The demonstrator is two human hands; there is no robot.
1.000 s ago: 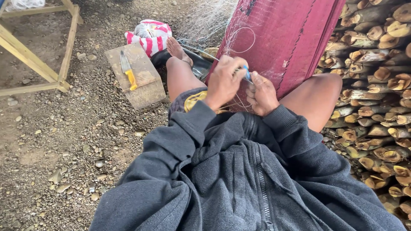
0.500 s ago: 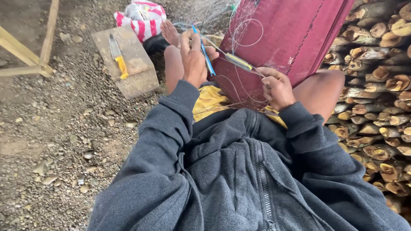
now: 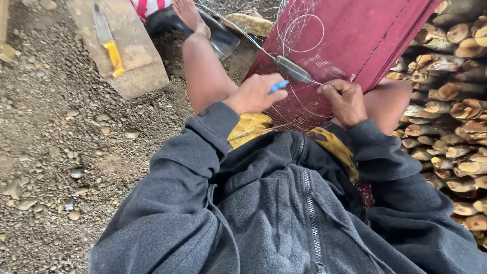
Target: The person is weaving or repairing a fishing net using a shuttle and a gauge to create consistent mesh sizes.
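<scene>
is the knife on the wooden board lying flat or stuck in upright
Lying flat: the knife rests lengthwise on the wooden board.

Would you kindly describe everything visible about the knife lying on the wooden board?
The knife has a grey metal blade, dull and stained, and a yellow handle that looks like plastic. It lies flat and lengthwise on the pale wooden board, blade pointing away from the person, handle nearer. Only the board touches it; both hands are well away.

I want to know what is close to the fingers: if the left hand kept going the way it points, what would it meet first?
The left hand points rightward, so probably the fine line over the maroon net, then the right hand; depth is unclear.
</scene>
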